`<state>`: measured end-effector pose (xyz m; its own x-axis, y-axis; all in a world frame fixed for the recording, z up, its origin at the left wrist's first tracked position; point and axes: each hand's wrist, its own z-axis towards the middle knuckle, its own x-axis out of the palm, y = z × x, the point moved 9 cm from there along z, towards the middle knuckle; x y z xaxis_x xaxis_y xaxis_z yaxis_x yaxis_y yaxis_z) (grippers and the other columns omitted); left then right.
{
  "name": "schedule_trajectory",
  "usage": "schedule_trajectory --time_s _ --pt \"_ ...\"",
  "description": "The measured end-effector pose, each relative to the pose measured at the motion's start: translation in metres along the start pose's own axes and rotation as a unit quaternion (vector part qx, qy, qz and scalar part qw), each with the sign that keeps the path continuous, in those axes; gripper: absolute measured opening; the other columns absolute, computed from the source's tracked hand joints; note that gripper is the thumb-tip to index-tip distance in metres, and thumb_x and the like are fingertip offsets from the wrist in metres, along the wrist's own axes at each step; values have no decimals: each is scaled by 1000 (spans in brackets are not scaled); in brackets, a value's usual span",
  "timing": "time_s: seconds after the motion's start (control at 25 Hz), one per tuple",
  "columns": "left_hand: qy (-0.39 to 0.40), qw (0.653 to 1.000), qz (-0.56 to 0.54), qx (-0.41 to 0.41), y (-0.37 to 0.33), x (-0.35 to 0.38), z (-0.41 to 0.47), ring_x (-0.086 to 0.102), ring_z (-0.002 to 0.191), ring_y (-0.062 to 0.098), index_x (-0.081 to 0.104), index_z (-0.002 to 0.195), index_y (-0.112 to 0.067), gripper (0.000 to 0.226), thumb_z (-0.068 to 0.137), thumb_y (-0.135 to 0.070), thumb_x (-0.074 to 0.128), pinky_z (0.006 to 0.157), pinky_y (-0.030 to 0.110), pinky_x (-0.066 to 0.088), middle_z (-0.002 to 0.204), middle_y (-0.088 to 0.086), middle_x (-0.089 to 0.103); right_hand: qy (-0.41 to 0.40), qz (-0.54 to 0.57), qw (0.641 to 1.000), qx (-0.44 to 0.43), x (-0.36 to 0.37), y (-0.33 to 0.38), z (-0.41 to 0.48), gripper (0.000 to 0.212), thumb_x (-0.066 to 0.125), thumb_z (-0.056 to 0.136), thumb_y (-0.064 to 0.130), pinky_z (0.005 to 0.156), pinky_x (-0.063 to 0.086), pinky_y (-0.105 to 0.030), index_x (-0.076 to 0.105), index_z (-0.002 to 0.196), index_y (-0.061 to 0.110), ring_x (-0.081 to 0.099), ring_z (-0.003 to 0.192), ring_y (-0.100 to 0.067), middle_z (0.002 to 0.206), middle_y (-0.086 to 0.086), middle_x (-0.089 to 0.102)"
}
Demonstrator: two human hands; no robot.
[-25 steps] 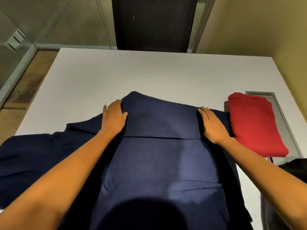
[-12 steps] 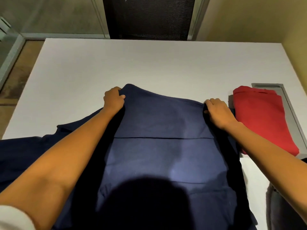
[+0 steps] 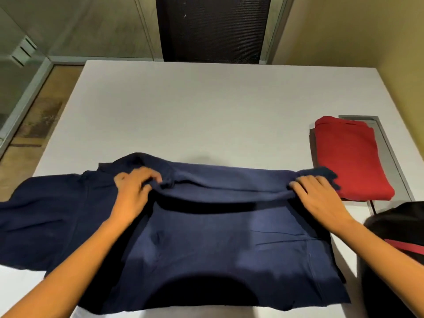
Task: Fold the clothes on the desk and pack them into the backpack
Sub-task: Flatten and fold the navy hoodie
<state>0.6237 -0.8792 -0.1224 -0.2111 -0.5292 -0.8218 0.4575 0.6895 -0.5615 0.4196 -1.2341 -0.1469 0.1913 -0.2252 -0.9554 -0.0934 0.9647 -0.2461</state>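
Note:
A navy blue garment (image 3: pixel 220 244) lies spread on the white desk (image 3: pixel 206 106), one sleeve trailing off to the left. My left hand (image 3: pixel 133 191) grips its far folded edge on the left side, and my right hand (image 3: pixel 319 198) grips the same edge on the right. Between the hands the edge is lifted off the cloth below and casts a dark shadow. A folded red garment (image 3: pixel 348 157) rests at the right of the desk. A black backpack (image 3: pixel 399 228) with a red strap shows at the right edge, mostly out of frame.
A grey metal cable hatch (image 3: pixel 390 154) is set into the desk under and beside the red garment. A dark mesh chair back (image 3: pixel 211 28) stands beyond the far edge. Glass partitions and floor lie to the left, a yellow wall to the right.
Both hands went from lying flat on the fold to gripping its far edge, then pulled that edge up and toward me. The view has tilted back.

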Motion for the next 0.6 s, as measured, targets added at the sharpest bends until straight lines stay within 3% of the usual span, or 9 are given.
schedule_trajectory --time_s 0.12,0.24,0.4,0.52,0.6 --pt "46 998 50 18 8 20 -52 48 89 -6 54 88 -42 67 65 21 59 85 26 18 91 -23 58 9 1 1000 26 4 15 -33 37 52 74 -2 69 33 -42 57 111 3 49 75 -34 90 -15 54" --pt "56 995 77 2 22 35 -84 47 87 -5 54 87 -39 60 70 18 62 90 23 15 87 -25 53 29 36 998 48 5 30 -55 48 66 67 -11 70 34 -41 58 111 4 50 76 -33 94 -14 56" --pt "22 995 69 -66 33 31 -97 52 93 9 57 90 -35 58 70 19 53 88 28 21 94 -18 56 67 112 990 53 1 32 -61 56 69 58 -2 72 34 -37 54 110 12 53 82 -30 101 -7 56" --pt "-9 999 50 -20 4 25 -89 52 102 12 62 105 -24 32 82 -4 50 88 26 29 108 -11 59 48 170 982 72 -13 29 -55 40 53 69 16 86 35 -35 58 108 14 54 93 -26 107 -4 56" --pt "29 997 52 42 -20 40 -83 49 117 10 59 119 -23 33 91 -24 43 97 26 31 123 -10 56 47 187 977 90 -12 28 -52 44 48 75 23 94 35 -37 61 115 10 52 104 -27 117 -7 55"
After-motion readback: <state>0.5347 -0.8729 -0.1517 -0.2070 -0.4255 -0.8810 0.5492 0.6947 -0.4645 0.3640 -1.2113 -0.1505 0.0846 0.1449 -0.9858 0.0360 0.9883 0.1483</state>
